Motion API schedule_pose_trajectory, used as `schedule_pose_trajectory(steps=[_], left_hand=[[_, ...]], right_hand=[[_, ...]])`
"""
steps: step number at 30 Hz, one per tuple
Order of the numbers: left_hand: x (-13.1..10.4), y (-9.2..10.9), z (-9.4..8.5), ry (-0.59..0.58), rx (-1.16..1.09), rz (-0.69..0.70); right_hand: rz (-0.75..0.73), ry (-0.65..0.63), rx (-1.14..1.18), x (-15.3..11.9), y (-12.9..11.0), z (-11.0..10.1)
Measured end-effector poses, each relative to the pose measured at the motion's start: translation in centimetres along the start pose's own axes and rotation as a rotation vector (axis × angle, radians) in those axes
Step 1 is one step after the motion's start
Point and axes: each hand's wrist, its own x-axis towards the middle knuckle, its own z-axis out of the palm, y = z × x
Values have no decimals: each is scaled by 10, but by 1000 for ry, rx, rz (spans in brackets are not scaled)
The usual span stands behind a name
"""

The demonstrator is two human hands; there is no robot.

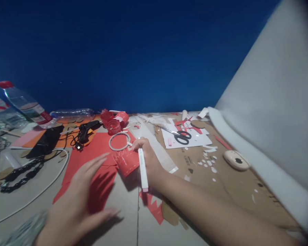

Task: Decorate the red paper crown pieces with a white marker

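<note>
My right hand (149,160) is closed around a white marker (143,171) with a pink end pointing down toward me. A red paper tube (128,163), with a fringed upper edge and pale dashes along its rims, is against the same hand; it seems held there too, though the fingers behind it are hidden. My left hand (79,194) is slightly blurred, its fingers and thumb spread, holding nothing. It hovers left of the tube, over a red paper sheet (97,140). A grey-white ring (119,134) lies just beyond the tube.
Black-handled scissors (182,136) lie on white paper at the right, near paper scraps (207,162) and a cream oval device (236,160). At the left are a glue gun (86,131), a plastic bottle (30,107) and a white cable (50,182). Red fringed rolls (113,126) stand behind.
</note>
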Motion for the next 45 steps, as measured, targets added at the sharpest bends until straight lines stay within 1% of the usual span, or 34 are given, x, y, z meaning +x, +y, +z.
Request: schedule_pose_trajectory(steps=[2,4,6,8,10,12,13,15,16,17,18,19,20,21,23,25,26,29,32,37,40,43,45], left_hand=[[38,4,16,-54,-53,95],[69,4,32,-48,-188,146],[89,-2,44,-62,-314,154],[96,-14,53,-70,-383,140],[96,-25,57,-101,-441,49],[94,-32,58,-103,-487,-54],[94,-34,58,-87,-491,-66],[93,-34,56,-80,-445,0],[94,-33,56,-68,-389,44],[94,-32,56,-40,-326,85],[94,-31,56,-45,-272,103],[93,-30,57,-45,-229,98],[93,-29,58,-44,-202,102],[91,-29,58,-45,-189,106],[89,-28,59,-53,-199,128],[87,-27,59,-71,-228,141],[87,-27,59,-82,-244,146],[86,-26,58,-124,-288,172],[85,-25,57,-167,-297,210],[84,-25,58,-197,-248,250],[83,-25,59,-200,-220,270],[84,-23,59,-204,-184,249],[85,-21,59,-211,-175,224]], right_hand=[[-65,33,4,0,5,-1],[-92,65,9,0,9,-4],[-30,71,-25,2,9,-6],[104,22,-93,5,5,-8],[178,-55,-122,8,0,-7],[144,-115,-116,10,-3,-6],[106,-116,-106,10,-4,-5],[20,-56,-71,9,-5,-5],[-8,14,-25,7,-5,-5],[-4,63,49,5,-4,-5],[29,92,138,3,-5,-6],[101,102,233,1,-5,-6],[180,96,319,-1,-6,-7],[224,79,369,-2,-8,-7],[243,109,358,-2,-12,-6],[227,149,271,1,-16,-5],[238,145,231,3,-18,-5],[389,65,183,9,-21,-5],[549,45,239,11,-20,-6],[711,30,352,10,-14,-7],[754,58,407,11,-11,-7],[737,63,375,13,-10,-7],[726,45,355,13,-10,-8]])
